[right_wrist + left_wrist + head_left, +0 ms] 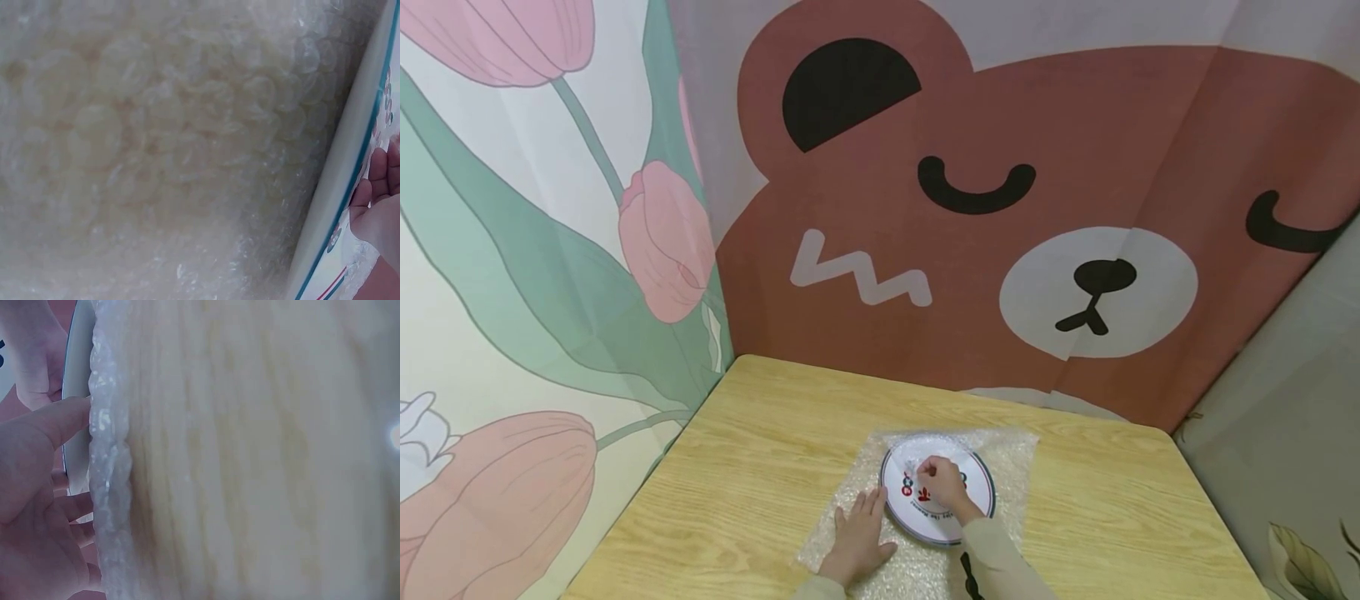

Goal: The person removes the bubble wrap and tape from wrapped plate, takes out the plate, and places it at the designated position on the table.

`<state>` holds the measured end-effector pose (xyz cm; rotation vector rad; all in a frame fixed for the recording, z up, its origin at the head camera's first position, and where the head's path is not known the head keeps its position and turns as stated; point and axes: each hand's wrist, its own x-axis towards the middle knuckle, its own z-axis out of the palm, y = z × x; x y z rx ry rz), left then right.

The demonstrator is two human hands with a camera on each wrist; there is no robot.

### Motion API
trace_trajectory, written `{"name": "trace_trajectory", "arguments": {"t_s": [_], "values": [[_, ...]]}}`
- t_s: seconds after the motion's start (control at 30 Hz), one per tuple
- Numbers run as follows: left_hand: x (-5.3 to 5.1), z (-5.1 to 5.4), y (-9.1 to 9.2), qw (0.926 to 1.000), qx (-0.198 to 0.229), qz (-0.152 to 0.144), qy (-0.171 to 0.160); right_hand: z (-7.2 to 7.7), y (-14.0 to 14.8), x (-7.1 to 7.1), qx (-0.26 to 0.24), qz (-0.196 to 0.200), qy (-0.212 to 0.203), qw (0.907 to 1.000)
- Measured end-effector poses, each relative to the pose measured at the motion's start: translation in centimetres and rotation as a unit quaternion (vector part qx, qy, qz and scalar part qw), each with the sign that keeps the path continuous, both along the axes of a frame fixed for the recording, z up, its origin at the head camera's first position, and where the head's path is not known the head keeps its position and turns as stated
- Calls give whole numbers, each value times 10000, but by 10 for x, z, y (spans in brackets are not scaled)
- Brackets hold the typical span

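A round white plate (936, 529) with a dark teal rim and red and dark printing lies on a sheet of bubble wrap (1011, 458). My left hand (859, 537) rests on the wrap at the plate's left side, fingers extended and fingertips by the rim. In the left wrist view, that hand's thumb (65, 419) reaches the edge of the bubble wrap beside the plate. Above the middle of the plate is my right hand (946, 482), its fingers curled. Near its fingertips shows a pale, shiny patch; whether the fingers pinch anything is too small to tell.
The bubble wrap lies on a light wood-grain table (760, 467). Behind the table hangs a cloth (865, 350) printed with a brown bear, and a tulip-patterned cloth (587, 292) hangs at the left. A dark cord or ribbon (970, 575) lies by the right sleeve.
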<state>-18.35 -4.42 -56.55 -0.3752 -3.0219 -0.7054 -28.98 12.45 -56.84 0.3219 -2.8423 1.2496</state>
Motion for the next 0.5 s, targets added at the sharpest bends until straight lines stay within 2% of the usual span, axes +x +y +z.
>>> {"name": "trace_trajectory", "arguments": {"t_s": [0.3,0.5], "values": [[0,1,0,10000,42,5,-47,0,0,0,119,3,19,9999],[0,0,0,10000,41,10,-51,2,0,1,134,59,225,9996]]}}
